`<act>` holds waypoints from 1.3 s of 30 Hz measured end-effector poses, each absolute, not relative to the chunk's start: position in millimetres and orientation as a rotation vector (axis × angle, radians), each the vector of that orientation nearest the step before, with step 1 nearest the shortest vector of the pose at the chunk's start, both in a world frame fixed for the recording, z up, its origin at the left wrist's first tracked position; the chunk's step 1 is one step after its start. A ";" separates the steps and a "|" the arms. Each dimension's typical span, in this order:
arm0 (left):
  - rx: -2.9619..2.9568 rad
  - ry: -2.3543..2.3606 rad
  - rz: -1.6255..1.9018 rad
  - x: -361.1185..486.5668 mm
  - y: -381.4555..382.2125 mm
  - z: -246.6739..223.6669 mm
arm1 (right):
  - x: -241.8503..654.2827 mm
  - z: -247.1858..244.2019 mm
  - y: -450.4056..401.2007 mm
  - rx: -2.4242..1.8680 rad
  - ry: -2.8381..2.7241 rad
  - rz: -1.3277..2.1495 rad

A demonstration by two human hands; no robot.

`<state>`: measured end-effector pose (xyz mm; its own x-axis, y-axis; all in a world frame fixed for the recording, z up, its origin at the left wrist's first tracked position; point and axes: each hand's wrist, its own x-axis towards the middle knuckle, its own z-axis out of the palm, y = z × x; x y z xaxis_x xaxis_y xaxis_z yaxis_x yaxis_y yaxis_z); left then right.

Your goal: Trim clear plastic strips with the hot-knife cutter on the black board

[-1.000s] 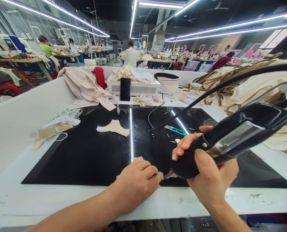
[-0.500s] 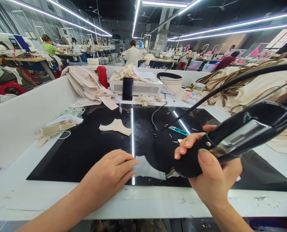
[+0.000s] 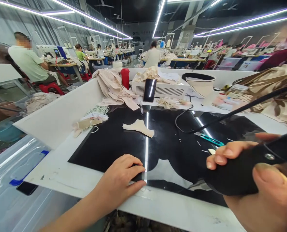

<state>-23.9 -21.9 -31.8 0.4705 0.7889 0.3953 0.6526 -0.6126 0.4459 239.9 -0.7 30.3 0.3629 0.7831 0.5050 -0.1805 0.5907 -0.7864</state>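
Cloth [image 3: 169, 172], a thin pale piece, lies flat near the front edge of the black sheet [image 3: 105, 141] before us. Our left hand [image 3: 120, 177] is at its left end, thumb and forefinger spread with a gap between them; how firmly the tips press, we cannot tell. With our right hand [image 3: 264, 199] we grip a thick black tool [image 3: 237, 170], fingers and thumb wrapped around it, its metal tip at the cloth's right end. Farther back on the sheet we see a beige piece [image 3: 139, 127] and, to the right near our right fingers, teal snips [image 3: 211, 139]. Beyond, a phone [image 3: 150, 91] leans against a white box [image 3: 167, 90], near a red cup [image 3: 125, 79].
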 end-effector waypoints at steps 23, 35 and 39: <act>2.249 1.294 1.062 -29.5 -27.0 -42.5 | 145.7 8.0 22.6 -0.494 -1.099 0.861; 2.252 1.290 1.040 -28.0 -25.6 -44.8 | 149.8 13.8 14.9 -0.489 -1.133 0.906; 2.278 1.287 1.040 -26.6 -24.1 -45.5 | 152.4 11.5 12.4 -0.547 -1.112 0.893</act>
<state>-26.6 -24.1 -45.5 0.3271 0.8386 0.4356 0.6017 -0.5403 0.5882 152.4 12.4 11.5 0.1659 0.8336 0.5269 -0.3344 0.5502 -0.7651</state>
